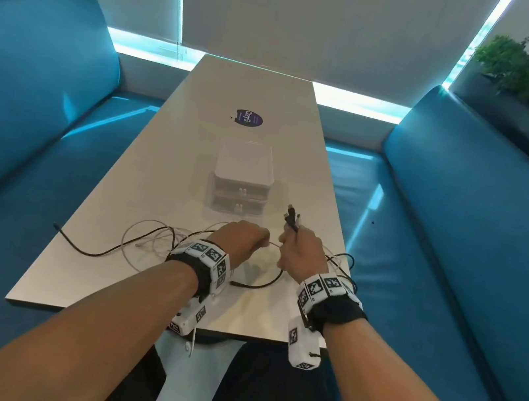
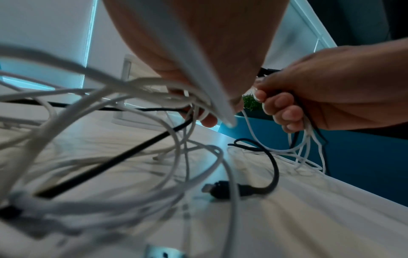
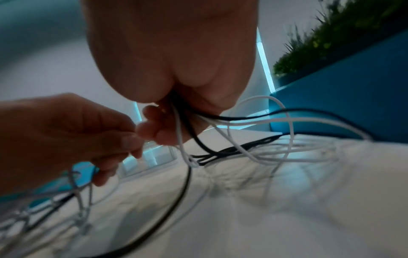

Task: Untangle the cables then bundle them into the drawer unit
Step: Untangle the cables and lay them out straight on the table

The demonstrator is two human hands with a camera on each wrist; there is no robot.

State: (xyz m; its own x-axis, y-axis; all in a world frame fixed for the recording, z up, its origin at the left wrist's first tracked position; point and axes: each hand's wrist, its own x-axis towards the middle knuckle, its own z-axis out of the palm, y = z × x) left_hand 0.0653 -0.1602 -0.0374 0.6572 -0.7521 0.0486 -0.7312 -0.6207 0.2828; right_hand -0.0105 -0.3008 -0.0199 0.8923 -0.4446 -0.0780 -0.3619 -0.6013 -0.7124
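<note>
- My right hand (image 1: 301,253) is curled around a bunch of cable ends, plugs sticking up; my left hand (image 1: 243,240) pinches a white strand.
- The cables (image 1: 149,241) sprawl over the table (image 1: 259,95), light and limp, likely to snag; best held near plugs.
- The drawer unit (image 1: 243,179), 2 drawers closed, stands just beyond.
- Blue benches (image 1: 463,204) flank the table.
</note>
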